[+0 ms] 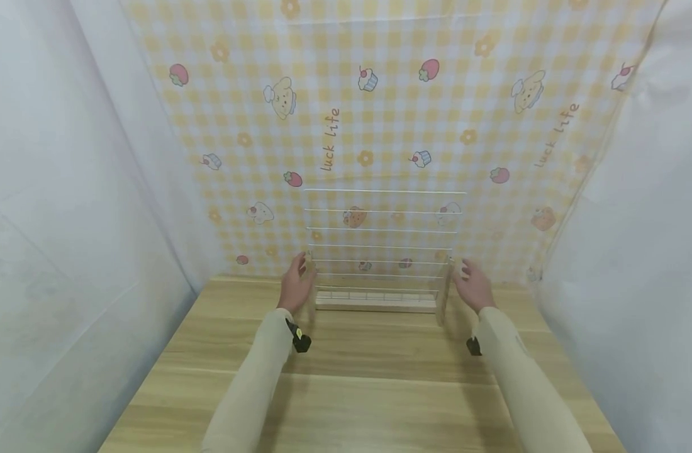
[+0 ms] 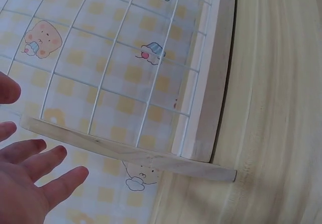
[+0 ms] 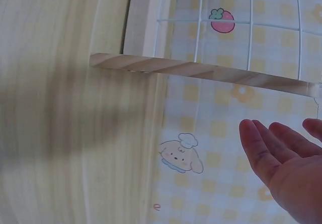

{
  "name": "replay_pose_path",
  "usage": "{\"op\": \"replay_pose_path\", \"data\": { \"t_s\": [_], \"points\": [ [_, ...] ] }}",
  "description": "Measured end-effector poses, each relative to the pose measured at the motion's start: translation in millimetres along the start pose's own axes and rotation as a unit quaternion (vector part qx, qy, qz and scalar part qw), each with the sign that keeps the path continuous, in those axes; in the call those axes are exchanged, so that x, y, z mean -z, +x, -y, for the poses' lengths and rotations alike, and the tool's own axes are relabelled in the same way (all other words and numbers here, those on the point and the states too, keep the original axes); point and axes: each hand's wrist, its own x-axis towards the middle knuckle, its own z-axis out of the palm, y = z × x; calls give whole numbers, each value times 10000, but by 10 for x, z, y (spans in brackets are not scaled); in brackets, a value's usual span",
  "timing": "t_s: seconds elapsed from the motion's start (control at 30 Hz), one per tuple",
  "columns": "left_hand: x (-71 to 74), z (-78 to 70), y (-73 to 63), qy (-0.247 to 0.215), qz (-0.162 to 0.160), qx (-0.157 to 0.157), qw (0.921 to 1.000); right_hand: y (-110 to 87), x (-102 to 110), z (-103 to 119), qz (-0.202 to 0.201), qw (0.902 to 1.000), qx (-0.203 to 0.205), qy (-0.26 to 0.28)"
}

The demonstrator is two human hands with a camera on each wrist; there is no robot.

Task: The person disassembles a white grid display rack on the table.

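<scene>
A white wire grid rack [image 1: 380,245] with a pale wooden base bar [image 1: 380,306] and two wooden side pieces stands upright at the back of the table. My left hand [image 1: 297,283] is beside the left side piece [image 2: 136,153], its fingers spread and relaxed in the left wrist view. Beside the right side piece [image 3: 201,73] is my right hand [image 1: 474,285], fingers loosely extended, with a gap to the wood in the right wrist view. Neither hand holds anything.
The wooden table [image 1: 374,409] extends in front of the rack. Behind it hangs a yellow checked cloth [image 1: 391,126] with cartoon prints. White sheets [image 1: 68,220] close off the left and right sides.
</scene>
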Motion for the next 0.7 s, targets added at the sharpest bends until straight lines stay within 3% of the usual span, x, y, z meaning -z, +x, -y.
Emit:
{"op": "replay_pose_path", "data": {
  "t_s": [0.33, 0.7],
  "points": [
    [-18, -27, 75, -83, 196, 149, 9997, 83, -6, 178, -43, 10000, 38, -30],
    [-34, -72, 90, -214, 152, 350, 9990, 125, -60, 243, -126, 9994, 151, -274]
  ]
}}
